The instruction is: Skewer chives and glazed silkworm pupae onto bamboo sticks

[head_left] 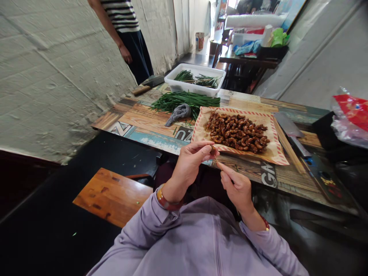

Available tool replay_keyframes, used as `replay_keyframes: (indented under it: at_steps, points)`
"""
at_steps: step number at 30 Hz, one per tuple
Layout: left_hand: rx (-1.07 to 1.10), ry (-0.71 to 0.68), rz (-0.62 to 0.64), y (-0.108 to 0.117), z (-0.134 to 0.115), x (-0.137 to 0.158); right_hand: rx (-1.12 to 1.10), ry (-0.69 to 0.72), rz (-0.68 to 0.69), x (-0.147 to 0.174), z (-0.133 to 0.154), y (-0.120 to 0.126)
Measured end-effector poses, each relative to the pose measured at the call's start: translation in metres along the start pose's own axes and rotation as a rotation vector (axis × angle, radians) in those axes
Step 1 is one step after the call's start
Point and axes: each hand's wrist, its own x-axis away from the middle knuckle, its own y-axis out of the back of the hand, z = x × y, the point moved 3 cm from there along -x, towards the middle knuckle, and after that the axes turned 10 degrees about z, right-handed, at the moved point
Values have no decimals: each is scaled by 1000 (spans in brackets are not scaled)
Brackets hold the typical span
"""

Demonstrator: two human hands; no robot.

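In my left hand (188, 163), fingers pinched together, is a small brown piece of food (213, 150). Closed around a thin skewer (217, 161), my right hand (237, 188) is just to the right, with the skewer's tip close to the piece; whether it has pierced it I cannot tell. Beyond both hands, many glossy brown curled food pieces (238, 132) lie heaped on a striped paper sheet (277, 153). A bundle of bamboo skewers (290, 147) rests along the sheet's right edge.
Long green chives (184, 100) and a grey cloth (179, 114) lie left of the sheet. Behind stands a white tub (195, 90) holding more greens. A cleaver (289, 124) and a phone-like dark object (330, 180) are at right, a wooden-handled knife (142, 90) far left. One person (123, 34) stands by the wall.
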Motion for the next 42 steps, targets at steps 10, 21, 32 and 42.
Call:
replay_keyframes:
  at_steps: [10,21,32,42]
  points:
    - [-7,3,8,2,-3,-1,-45,-41,12,1,0,-3]
    - [29,-13,17,-1,0,-1,2,-22,-29,3,2,-5]
    - [-4,-36,23,0,-2,2,-47,-36,-27,1,7,-8]
    - [3,-18,33,1,-2,3,-107,-84,-25,3,6,-12]
